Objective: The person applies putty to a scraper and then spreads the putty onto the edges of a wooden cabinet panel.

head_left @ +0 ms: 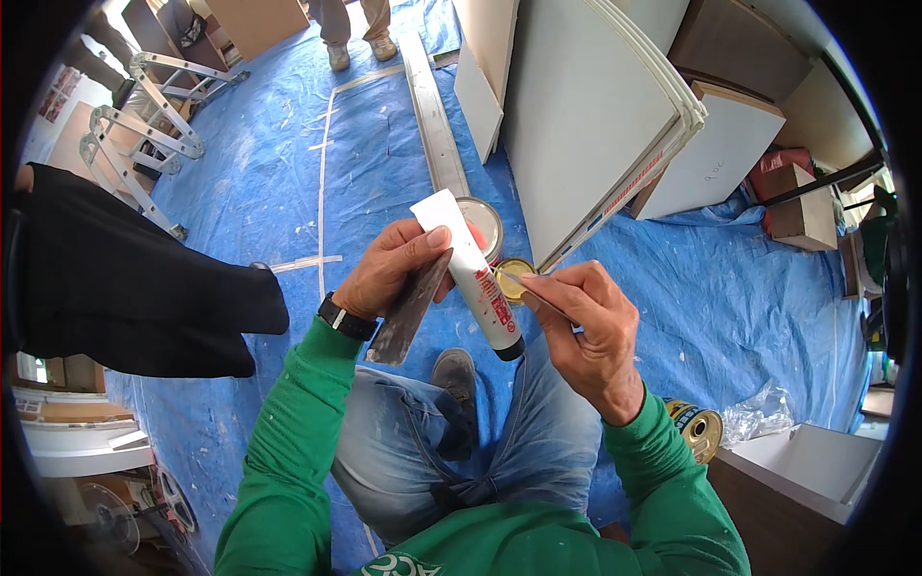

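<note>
My left hand (399,264) is closed around a white squeeze tube (469,254) with red print. The tube slants down to the right, its black cap (510,349) lowest. In the same grip is a dark flat strip (413,312) with a worn, smeared lower end. My right hand (591,331) pinches a thin flat tool (549,305), whose narrow tip comes close to the tube's side; I cannot tell whether they touch. Behind the hands, a round can (485,223) and a smaller gold-coloured tin (516,276) stand on the floor, both partly covered.
Blue sheeting (259,202) with tape lines covers the floor. Large white panels (586,125) lean at right. A long pale board (427,115) lies ahead. Folding ladders (144,144) and a dark-sleeved person (144,278) are at left. Another person's legs (351,24) stand ahead. A gold can (696,430) lies near my right arm.
</note>
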Demonstrator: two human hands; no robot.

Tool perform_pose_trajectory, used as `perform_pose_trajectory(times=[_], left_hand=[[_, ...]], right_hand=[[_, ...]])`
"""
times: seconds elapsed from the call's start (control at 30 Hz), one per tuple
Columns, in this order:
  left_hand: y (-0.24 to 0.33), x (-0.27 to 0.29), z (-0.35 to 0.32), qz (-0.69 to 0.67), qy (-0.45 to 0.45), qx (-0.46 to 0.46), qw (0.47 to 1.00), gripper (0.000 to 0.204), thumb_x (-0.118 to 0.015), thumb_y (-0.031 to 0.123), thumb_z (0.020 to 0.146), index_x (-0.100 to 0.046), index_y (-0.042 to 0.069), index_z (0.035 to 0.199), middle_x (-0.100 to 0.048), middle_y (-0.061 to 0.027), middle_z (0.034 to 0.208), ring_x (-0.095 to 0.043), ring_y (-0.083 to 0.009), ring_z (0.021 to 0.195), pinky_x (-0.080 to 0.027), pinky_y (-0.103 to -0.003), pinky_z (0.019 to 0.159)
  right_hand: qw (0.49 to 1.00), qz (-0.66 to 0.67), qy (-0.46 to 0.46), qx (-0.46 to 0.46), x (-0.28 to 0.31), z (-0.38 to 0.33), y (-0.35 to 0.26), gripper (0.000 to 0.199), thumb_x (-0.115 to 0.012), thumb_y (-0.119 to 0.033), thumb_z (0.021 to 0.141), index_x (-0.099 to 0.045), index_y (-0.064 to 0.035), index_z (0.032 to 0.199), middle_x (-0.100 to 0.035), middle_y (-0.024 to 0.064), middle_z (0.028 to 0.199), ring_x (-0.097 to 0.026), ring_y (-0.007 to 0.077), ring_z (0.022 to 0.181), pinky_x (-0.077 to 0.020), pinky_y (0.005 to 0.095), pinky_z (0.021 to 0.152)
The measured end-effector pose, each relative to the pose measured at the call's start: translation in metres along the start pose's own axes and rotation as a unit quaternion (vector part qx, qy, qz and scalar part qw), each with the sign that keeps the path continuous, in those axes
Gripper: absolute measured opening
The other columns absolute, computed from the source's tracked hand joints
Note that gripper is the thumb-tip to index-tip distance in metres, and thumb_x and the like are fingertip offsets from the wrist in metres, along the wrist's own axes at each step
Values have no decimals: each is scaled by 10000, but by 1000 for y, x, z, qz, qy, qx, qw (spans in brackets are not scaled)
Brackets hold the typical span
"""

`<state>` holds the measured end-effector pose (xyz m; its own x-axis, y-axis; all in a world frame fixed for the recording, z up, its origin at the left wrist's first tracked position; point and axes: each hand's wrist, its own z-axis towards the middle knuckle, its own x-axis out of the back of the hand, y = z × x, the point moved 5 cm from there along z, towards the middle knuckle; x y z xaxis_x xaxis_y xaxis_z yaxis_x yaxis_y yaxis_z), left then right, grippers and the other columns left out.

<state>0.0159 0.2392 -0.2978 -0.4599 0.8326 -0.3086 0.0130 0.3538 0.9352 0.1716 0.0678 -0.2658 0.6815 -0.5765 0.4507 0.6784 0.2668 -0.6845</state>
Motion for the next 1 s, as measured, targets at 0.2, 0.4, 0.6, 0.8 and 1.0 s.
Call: perform_pose_trajectory(times=[0.2,0.4,0.6,0.8,1.0], left_hand=[[-5,3,3,4,-5,-12,1000,393,-613,339,1062,-691,-8,1230,-734,-44,1047,-667,-70,886,-540,-236,805],[-5,4,4,22,-13,3,1000,388,-609,329,1067,-692,-12,1232,-727,-35,1078,-652,-68,949,-526,-241,860],[-3,4,2,26,-5,4,1000,375,-616,318,1065,-703,-16,1209,-731,-33,1063,-651,-62,933,-526,-232,846],[-3,3,2,35,11,10,999,372,-619,311,1064,-702,-23,1207,-733,-37,1057,-651,-59,920,-532,-230,828],[-3,4,2,14,7,-2,1000,375,-622,317,1062,-703,-21,1201,-742,-55,1071,-672,-77,937,-545,-239,844]], right_hand=[[998,-46,-44,26,-7,1,-4,444,-772,97,739,-762,-65,1153,-627,93,942,-668,219,773,-576,343,649],[995,-57,-68,52,-5,3,-1,464,-759,94,717,-764,-77,1148,-624,84,919,-662,216,752,-565,338,622],[996,-55,-60,44,-6,5,1,445,-753,92,722,-768,-80,1132,-630,81,909,-660,222,739,-556,343,605],[994,-63,-72,54,-3,7,1,409,-751,82,740,-773,-84,1113,-630,81,913,-666,223,733,-558,348,606],[991,-51,-108,54,-2,9,-3,368,-764,69,771,-771,-76,1108,-631,82,918,-672,226,735,-562,346,619]])
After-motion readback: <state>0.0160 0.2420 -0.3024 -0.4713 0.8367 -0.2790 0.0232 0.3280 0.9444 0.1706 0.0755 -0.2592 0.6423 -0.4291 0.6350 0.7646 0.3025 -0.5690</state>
